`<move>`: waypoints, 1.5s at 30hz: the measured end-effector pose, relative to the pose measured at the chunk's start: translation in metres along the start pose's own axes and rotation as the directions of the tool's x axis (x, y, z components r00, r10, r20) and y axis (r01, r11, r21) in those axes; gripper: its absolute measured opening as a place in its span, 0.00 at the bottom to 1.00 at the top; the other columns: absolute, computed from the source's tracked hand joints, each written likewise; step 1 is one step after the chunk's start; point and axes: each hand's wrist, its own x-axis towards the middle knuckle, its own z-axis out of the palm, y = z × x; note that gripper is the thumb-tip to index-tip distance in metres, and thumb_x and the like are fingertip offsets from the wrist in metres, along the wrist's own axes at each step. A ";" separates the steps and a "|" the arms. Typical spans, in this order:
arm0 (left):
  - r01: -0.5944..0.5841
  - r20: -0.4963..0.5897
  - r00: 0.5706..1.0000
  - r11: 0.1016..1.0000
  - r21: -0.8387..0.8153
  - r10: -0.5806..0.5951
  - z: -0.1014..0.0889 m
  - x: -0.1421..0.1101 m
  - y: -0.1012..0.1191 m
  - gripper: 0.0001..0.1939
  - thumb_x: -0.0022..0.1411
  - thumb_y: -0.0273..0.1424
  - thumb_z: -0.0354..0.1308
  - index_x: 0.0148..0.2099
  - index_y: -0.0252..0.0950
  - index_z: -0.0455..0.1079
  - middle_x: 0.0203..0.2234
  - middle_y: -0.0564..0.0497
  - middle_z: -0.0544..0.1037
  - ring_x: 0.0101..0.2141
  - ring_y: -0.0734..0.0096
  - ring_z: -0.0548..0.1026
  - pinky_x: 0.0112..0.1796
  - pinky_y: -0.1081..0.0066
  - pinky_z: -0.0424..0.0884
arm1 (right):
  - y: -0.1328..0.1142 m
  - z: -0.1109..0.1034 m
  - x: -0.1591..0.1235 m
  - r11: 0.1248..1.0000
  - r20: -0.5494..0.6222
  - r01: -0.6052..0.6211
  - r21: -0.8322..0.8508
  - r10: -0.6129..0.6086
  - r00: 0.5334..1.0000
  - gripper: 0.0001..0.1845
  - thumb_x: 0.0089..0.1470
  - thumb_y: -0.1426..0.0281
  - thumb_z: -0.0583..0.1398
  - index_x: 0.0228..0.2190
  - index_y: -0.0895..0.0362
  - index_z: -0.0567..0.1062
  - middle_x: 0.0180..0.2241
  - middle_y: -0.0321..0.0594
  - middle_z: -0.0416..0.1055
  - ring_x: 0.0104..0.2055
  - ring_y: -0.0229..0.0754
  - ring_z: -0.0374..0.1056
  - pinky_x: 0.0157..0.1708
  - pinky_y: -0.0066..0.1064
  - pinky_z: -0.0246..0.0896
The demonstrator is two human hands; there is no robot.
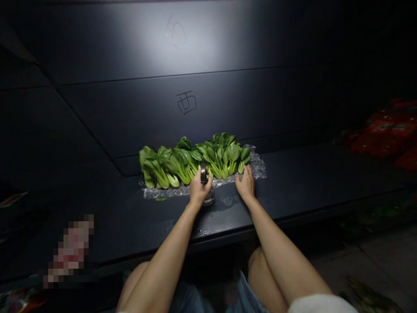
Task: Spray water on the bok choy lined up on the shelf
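Note:
My left hand [199, 188] is wrapped round the top of a spray bottle [209, 198] with a black trigger head and a clear body. The bottle stands in front of a row of bok choy [185, 163], leafy ends toward the back panel and pale stems toward me. My right hand [246, 182] is at the right end of the row, thumb and fingers apart around the stem base of a small bok choy [243, 161]. Whether it presses on that stem I cannot tell. Crinkled clear plastic film [259, 167] lies under the row.
The dark shelf [293, 178] has wet patches in front of the film. A dark back panel [241, 100] with a handwritten character rises behind. Red packages [387, 130] sit at the far right. A torn leaf piece [161, 199] lies by the film. A pixelated patch [71, 250] is at lower left.

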 end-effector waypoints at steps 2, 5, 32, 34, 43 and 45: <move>-0.005 -0.009 1.000 1.000 -0.022 0.005 -0.001 0.000 -0.001 0.15 0.58 0.33 0.56 0.47 0.36 0.70 0.34 0.48 0.78 0.32 0.68 0.77 0.35 0.71 0.70 | -0.001 0.000 0.000 1.000 -0.007 0.007 0.002 -0.007 1.000 0.31 0.54 0.72 0.52 0.59 0.67 0.63 0.62 0.61 0.60 0.67 0.54 0.53 0.62 0.47 0.55; -0.012 -0.035 0.999 0.998 -0.068 0.009 -0.003 -0.001 -0.007 0.15 0.58 0.32 0.57 0.48 0.36 0.70 0.35 0.48 0.79 0.33 0.68 0.77 0.37 0.71 0.71 | -0.002 0.001 0.000 1.000 -0.029 0.026 0.008 -0.025 0.999 0.31 0.54 0.72 0.53 0.60 0.64 0.63 0.62 0.59 0.61 0.67 0.53 0.54 0.61 0.48 0.55; 0.037 -0.064 0.997 0.996 -0.085 -0.042 -0.029 -0.008 -0.017 0.13 0.58 0.33 0.57 0.46 0.37 0.70 0.32 0.49 0.78 0.31 0.68 0.78 0.35 0.70 0.72 | -0.014 0.012 -0.005 0.999 0.002 0.036 0.028 -0.036 0.999 0.31 0.54 0.73 0.53 0.60 0.66 0.63 0.62 0.61 0.60 0.67 0.54 0.53 0.62 0.50 0.54; 0.038 -0.070 0.997 0.995 -0.091 -0.044 -0.031 -0.008 -0.019 0.14 0.58 0.33 0.57 0.47 0.37 0.70 0.33 0.49 0.79 0.31 0.68 0.78 0.35 0.70 0.72 | -0.015 0.013 -0.005 0.999 0.001 0.042 0.022 -0.042 0.999 0.31 0.54 0.73 0.53 0.60 0.65 0.64 0.62 0.60 0.61 0.67 0.53 0.53 0.62 0.49 0.54; 0.034 -0.081 0.996 0.997 -0.076 -0.040 -0.041 -0.012 -0.023 0.12 0.58 0.33 0.56 0.44 0.37 0.71 0.35 0.49 0.79 0.34 0.67 0.77 0.37 0.69 0.73 | -0.027 0.009 -0.007 1.000 0.059 0.028 -0.003 -0.028 0.998 0.32 0.55 0.73 0.53 0.60 0.71 0.62 0.63 0.64 0.58 0.67 0.53 0.52 0.64 0.45 0.51; 0.029 -0.089 0.995 0.998 -0.064 -0.034 -0.043 -0.012 -0.022 0.11 0.58 0.33 0.57 0.44 0.37 0.71 0.35 0.48 0.79 0.35 0.66 0.78 0.39 0.68 0.73 | -0.029 0.009 -0.007 0.999 0.066 0.032 0.001 -0.032 0.997 0.32 0.55 0.74 0.52 0.60 0.72 0.62 0.62 0.65 0.59 0.67 0.54 0.52 0.64 0.44 0.51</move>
